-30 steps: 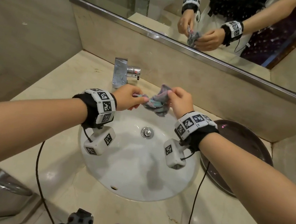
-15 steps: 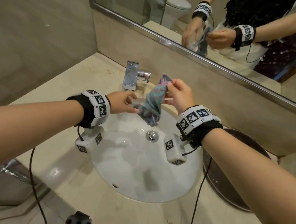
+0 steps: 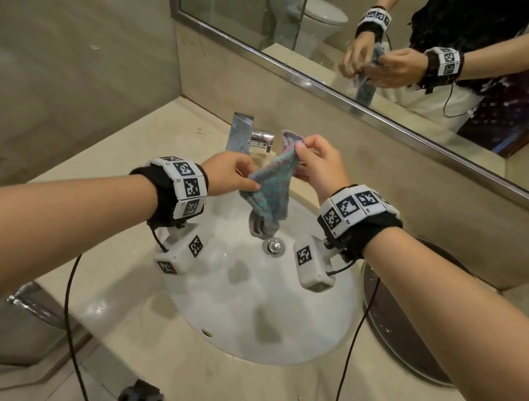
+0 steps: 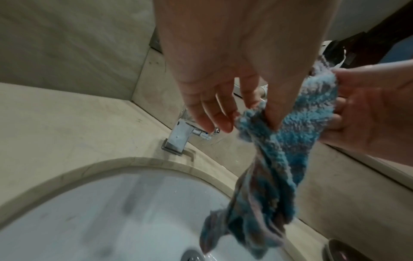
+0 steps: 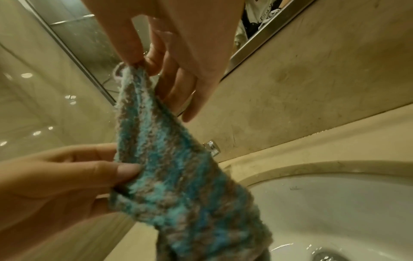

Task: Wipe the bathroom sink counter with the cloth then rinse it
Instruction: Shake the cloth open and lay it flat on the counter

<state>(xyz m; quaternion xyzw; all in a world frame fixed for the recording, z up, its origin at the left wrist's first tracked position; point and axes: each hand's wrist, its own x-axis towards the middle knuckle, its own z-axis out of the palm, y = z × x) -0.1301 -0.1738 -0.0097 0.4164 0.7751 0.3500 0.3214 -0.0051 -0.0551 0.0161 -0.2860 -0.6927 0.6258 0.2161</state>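
Note:
A fluffy blue and grey cloth (image 3: 271,191) hangs over the white sink basin (image 3: 240,300), held up by both hands. My right hand (image 3: 314,163) pinches its top corner between thumb and forefinger, just right of the chrome tap (image 3: 249,135). My left hand (image 3: 229,174) pinches the cloth's left edge lower down. In the left wrist view the cloth (image 4: 283,159) dangles from my left hand (image 4: 259,113) towards the drain. In the right wrist view my right hand (image 5: 143,65) pinches the cloth (image 5: 174,176) at its top. No water shows at the tap.
The beige stone counter (image 3: 114,221) surrounds the basin, with a wall to the left and a mirror (image 3: 353,23) behind. A dark round lid or plate (image 3: 408,334) lies on the counter right of the basin. The drain (image 3: 273,246) sits under the cloth.
The cloth was bunched between both hands; my right hand has lifted its corner up, so the cloth now hangs long and unfolded over the basin.

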